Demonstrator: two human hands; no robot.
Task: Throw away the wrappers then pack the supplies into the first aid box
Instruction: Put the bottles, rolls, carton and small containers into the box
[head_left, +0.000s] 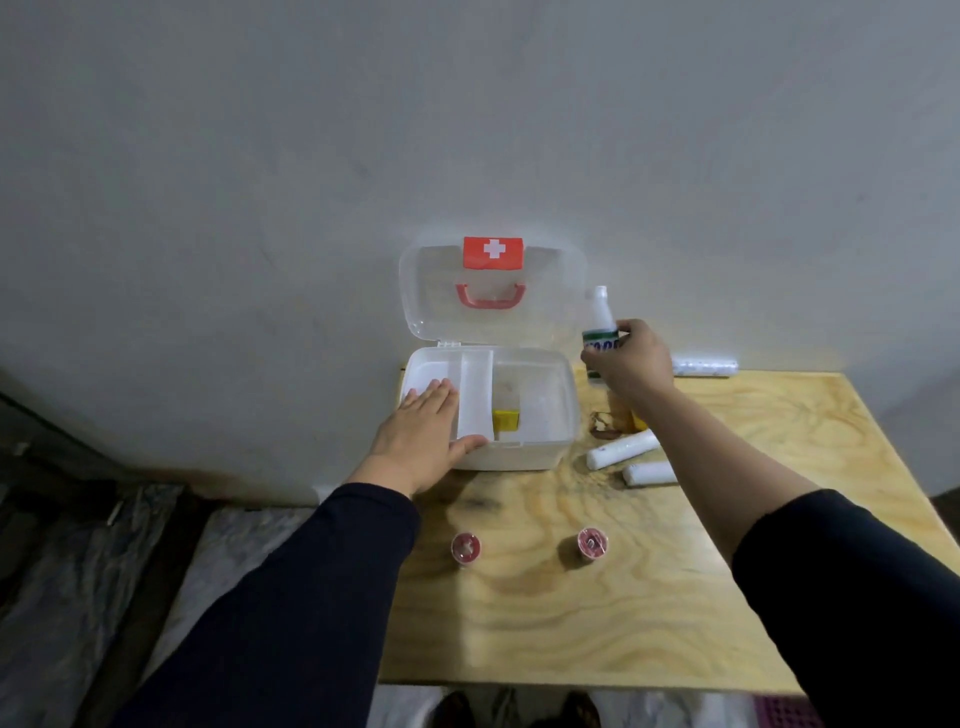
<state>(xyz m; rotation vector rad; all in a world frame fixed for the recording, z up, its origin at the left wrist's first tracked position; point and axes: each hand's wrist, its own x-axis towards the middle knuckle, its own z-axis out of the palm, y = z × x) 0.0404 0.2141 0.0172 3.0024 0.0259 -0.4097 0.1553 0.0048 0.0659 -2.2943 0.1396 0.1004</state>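
The translucent white plastic first aid box (540, 415) sits open at the far left of the pale plywood table (597, 597), its lid (431, 291) with the red cross label propped against the grey wall. The left hand (421, 436) lies flat, fingers spread wide, on the box's near-left corner. The right hand (631, 361) is wrapped around a small white spray bottle with a green label (601, 327), just right of the box. Two white gauze rolls (621, 449) lie nearer, and two round red-topped tape spools (466, 546) sit well apart toward the near edge.

Right hand (631, 364) grips bottle (601, 332); left hand (421, 431) steadies box (540, 410).
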